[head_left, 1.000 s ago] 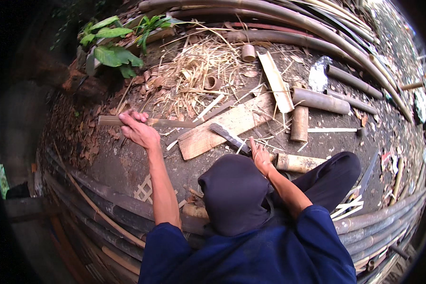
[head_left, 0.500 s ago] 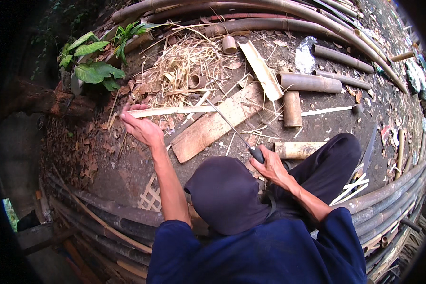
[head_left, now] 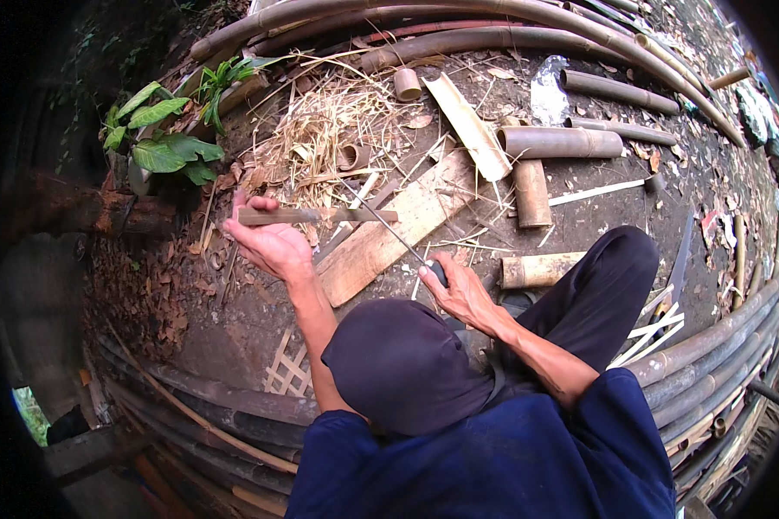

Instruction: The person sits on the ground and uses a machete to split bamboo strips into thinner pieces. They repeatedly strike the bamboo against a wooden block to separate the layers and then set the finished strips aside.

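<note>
My left hand [head_left: 273,246] is palm up at the left, its fingers around one end of a flat bamboo strip [head_left: 337,215]. The strip's brownish side faces up, and its other end reaches over a wooden board [head_left: 381,255] on the ground. My right hand [head_left: 463,294] grips the dark handle of a long, thin-bladed knife [head_left: 400,237]. The blade slants up and left and crosses the strip near its right end; whether they touch I cannot tell.
Pale shavings [head_left: 320,130] are heaped beyond the strip. A split bamboo piece [head_left: 467,125] and cut bamboo tubes [head_left: 563,143] lie right of the board. A saw [head_left: 681,259] lies beyond my knee [head_left: 619,259]. Bamboo poles [head_left: 493,39] line the far side, others [head_left: 225,389] the near left.
The strip has been turned over, from its pale face to its brownish one, and sits slightly lower. My right hand and the knife have moved left.
</note>
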